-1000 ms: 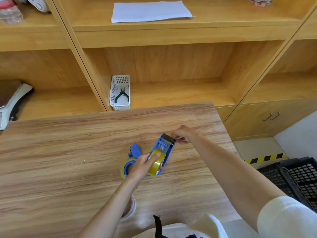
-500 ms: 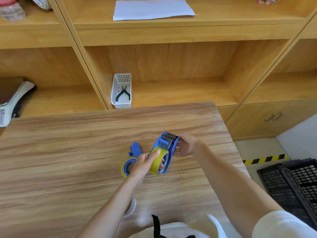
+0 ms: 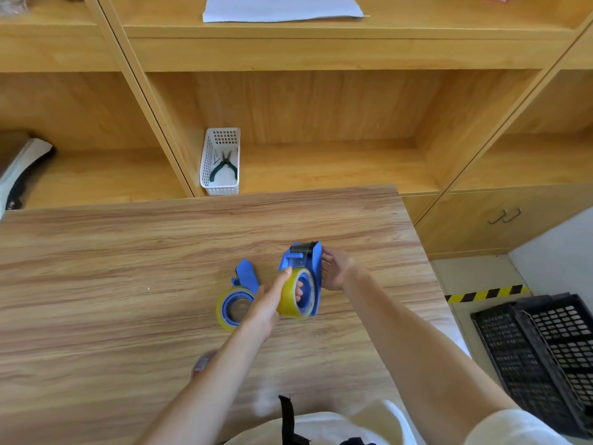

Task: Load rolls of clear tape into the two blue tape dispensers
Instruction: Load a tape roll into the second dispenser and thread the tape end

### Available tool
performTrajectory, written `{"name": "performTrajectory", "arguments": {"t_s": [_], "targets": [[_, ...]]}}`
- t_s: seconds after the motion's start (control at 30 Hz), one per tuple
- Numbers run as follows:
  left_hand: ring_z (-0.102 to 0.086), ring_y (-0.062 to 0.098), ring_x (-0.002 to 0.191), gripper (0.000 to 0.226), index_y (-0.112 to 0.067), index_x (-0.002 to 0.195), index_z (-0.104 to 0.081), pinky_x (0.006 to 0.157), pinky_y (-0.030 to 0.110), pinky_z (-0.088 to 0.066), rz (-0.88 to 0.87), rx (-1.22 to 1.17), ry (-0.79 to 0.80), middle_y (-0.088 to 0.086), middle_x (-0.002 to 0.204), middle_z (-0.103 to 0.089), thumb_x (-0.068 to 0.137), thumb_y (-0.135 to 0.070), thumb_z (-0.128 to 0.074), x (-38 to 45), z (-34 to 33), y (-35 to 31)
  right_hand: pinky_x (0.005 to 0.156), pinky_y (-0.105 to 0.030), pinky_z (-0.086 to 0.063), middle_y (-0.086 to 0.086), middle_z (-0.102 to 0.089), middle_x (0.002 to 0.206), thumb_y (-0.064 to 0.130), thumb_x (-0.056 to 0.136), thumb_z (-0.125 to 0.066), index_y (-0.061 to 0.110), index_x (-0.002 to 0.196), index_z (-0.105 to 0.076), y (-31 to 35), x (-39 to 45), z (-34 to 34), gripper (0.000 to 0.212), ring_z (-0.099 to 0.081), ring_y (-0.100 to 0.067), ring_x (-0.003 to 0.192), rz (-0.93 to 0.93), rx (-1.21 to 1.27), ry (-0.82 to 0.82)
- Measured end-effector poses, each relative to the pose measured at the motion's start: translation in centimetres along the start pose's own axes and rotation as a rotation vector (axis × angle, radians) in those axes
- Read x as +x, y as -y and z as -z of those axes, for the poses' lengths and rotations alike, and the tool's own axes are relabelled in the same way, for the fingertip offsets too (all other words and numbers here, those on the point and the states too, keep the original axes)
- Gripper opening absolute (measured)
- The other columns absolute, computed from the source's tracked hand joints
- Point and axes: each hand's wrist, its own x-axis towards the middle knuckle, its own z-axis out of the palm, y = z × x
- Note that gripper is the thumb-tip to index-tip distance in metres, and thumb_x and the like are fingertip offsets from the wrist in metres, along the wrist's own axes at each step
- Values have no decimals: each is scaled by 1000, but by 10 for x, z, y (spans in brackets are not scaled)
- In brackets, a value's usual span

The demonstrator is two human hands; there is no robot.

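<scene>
A blue tape dispenser (image 3: 306, 258) is held upright above the wooden table (image 3: 112, 268), with a yellowish clear tape roll (image 3: 290, 298) seated in it. My left hand (image 3: 271, 300) grips that roll, thumb on its rim and fingers through its core. My right hand (image 3: 335, 268) holds the dispenser's right side near the cutter end. A second blue dispenser (image 3: 245, 279) lies flat on the table just to the left, with another tape roll (image 3: 232, 308) in it.
A white basket (image 3: 221, 162) with pliers stands on the shelf behind the table. A sheet of paper (image 3: 279, 6) lies on the upper shelf. A black crate (image 3: 542, 354) sits on the floor at the right. Another roll (image 3: 202, 364) shows under my left forearm.
The held dispenser has been tipped more upright, so the roll's open core faces me. My right hand slid from the cutter tip to the dispenser's side.
</scene>
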Motion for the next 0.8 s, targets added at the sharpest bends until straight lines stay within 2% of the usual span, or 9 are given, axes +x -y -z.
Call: {"name": "performTrajectory", "arguments": {"t_s": [0.07,0.17,0.3,0.37,0.47,0.57,0.67,0.7,0.8], "targets": [[-63,9,49,35,-7,76,-72,59,25,-51,87,-155,-5,0,58,-69,92,-37,-63,5,-3,-3,74,-35,-50,0,-64,97,44,97,-53,17,92,-63,-1,1,1,29,-60,-19,89,77,-35,34],[-60,6,46,30,-8,87,-67,52,20,-53,187,-376,29,-2,57,-63,95,-36,-60,12,-4,-9,86,-36,-53,1,-70,107,54,92,-56,16,103,-68,-3,2,4,41,-66,-19,96,187,-208,147],[-57,5,42,28,-10,82,-63,45,17,-52,227,-567,30,-3,50,-60,97,-34,-56,17,-8,-14,85,-34,-56,-14,-68,113,23,91,-68,11,114,-64,-9,5,2,27,-69,-22,93,295,-342,294],[-57,4,38,30,-10,79,-62,42,17,-51,222,-594,2,-2,46,-60,98,-32,-55,20,-10,-16,82,-34,-55,-14,-66,114,7,87,-70,11,129,-55,-8,7,-2,44,-67,-24,96,317,-376,277],[-57,5,39,28,-9,83,-63,40,16,-50,199,-583,-27,-1,49,-61,98,-30,-54,27,-13,-23,85,-36,-55,-17,-64,123,1,89,-66,13,138,-46,-7,7,-8,54,-64,-27,104,357,-453,233],[-61,10,53,27,-13,92,-63,51,22,-55,166,-424,-48,1,59,-66,99,-36,-51,30,-15,-26,95,-42,-53,-17,-60,133,5,92,-63,14,142,-41,-6,9,-13,55,-62,-29,112,428,-544,183],[-62,18,85,35,-12,110,-52,84,37,-53,-20,-30,-219,6,98,-65,96,-45,-51,36,-8,-20,99,-43,-52,-12,-61,133,10,93,-65,14,144,-40,-5,14,-12,58,-62,-28,117,464,-613,148],[-58,15,88,37,-13,113,-47,84,34,-47,-122,141,-251,3,106,-61,97,-46,-50,36,-4,-17,100,-44,-51,-11,-62,132,11,92,-65,13,145,-40,-6,16,-12,59,-62,-28,117,475,-633,137],[-51,8,78,31,-14,108,-47,70,29,-39,-279,383,-243,-1,97,-57,100,-44,-42,37,3,-13,101,-44,-51,-11,-63,130,11,91,-66,13,144,-42,-8,17,-13,58,-63,-28,116,502,-680,113]]}}
